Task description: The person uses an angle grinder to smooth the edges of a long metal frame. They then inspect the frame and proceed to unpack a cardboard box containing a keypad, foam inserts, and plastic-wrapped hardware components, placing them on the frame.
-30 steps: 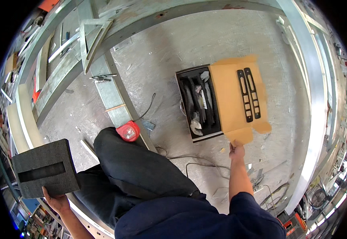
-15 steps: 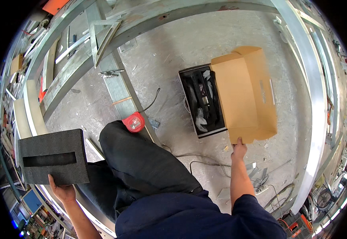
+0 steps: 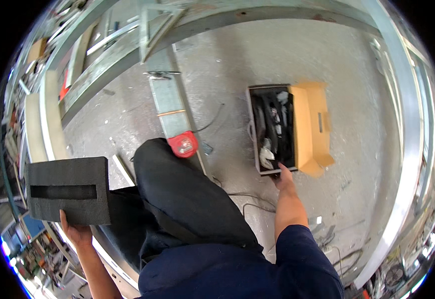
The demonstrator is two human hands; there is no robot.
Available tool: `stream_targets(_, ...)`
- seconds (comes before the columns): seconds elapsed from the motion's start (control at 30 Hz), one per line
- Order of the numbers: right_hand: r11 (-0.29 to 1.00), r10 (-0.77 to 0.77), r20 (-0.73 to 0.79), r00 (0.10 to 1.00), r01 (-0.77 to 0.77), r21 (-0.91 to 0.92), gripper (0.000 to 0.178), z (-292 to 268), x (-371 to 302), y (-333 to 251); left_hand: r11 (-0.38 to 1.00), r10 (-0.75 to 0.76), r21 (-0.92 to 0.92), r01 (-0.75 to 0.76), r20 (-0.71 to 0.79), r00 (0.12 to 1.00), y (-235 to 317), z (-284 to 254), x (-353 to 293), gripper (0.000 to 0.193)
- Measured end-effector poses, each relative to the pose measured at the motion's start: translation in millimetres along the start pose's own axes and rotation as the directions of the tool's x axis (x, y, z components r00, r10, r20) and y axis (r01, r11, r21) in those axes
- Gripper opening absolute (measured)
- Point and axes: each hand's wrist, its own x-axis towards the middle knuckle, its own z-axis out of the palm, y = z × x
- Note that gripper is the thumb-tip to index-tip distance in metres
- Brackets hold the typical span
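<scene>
My left hand (image 3: 77, 233) grips the lower edge of a black foam block (image 3: 68, 170) with a long slot cut in it, thumb on the face. On the floor to the right lies an open cardboard box (image 3: 252, 117), its brown lid (image 3: 305, 119) folded out to the right. Black items and crumpled clear plastic (image 3: 266, 154) fill the box; their kind cannot be made out. My right hand (image 3: 285, 180) is closed on the box's near edge, thumb at the inner side and the other fingers partly hidden.
A red tape measure (image 3: 183, 144) sits on a metal bar (image 3: 170, 102) beside my knee. Pliers-like tools (image 3: 161, 75) rest farther along it. Steel frame beams (image 3: 392, 219) surround the floor area, and cables (image 3: 255, 199) run across the floor near the box.
My right hand has let go of the lid's near corner and moved left to the box's near edge. The lid stands more raised. My left hand still holds the foam block.
</scene>
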Motion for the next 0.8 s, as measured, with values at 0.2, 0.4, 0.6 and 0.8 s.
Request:
stream_targets(0.2, 0.997, -0.054, 0.018, 0.998, 0.053, 0.063, 0.028, -12.5, 18.1, 6.4, 1.000, 0.014, -0.010, -0.013, 0.115, 0.993, 12.6, -35.1, 9.5, 0.055)
stream_targets(0.4, 0.993, -0.068, 0.039, 0.997, 0.064, 0.099, 0.028, -25.9, -11.9, -11.6, 0.999, 0.009, -0.036, -0.007, 0.047, 0.999, -9.2, -31.9, 6.5, 0.062)
stream_targets(0.6, 0.994, -0.112, 0.068, 0.991, 0.113, -0.008, 0.021, -69.1, -68.5, -39.0, 0.994, 0.020, -0.105, -0.010, 0.096, 0.995, -16.1, -17.9, 3.8, 0.058)
stream_targets(0.8, 0.973, -0.211, 0.184, 0.960, 0.225, -0.056, 0.023, -114.5, -177.2, -75.5, 0.967, 0.017, -0.255, 0.027, 0.168, 0.986, -19.8, -16.0, 11.3, 0.054)
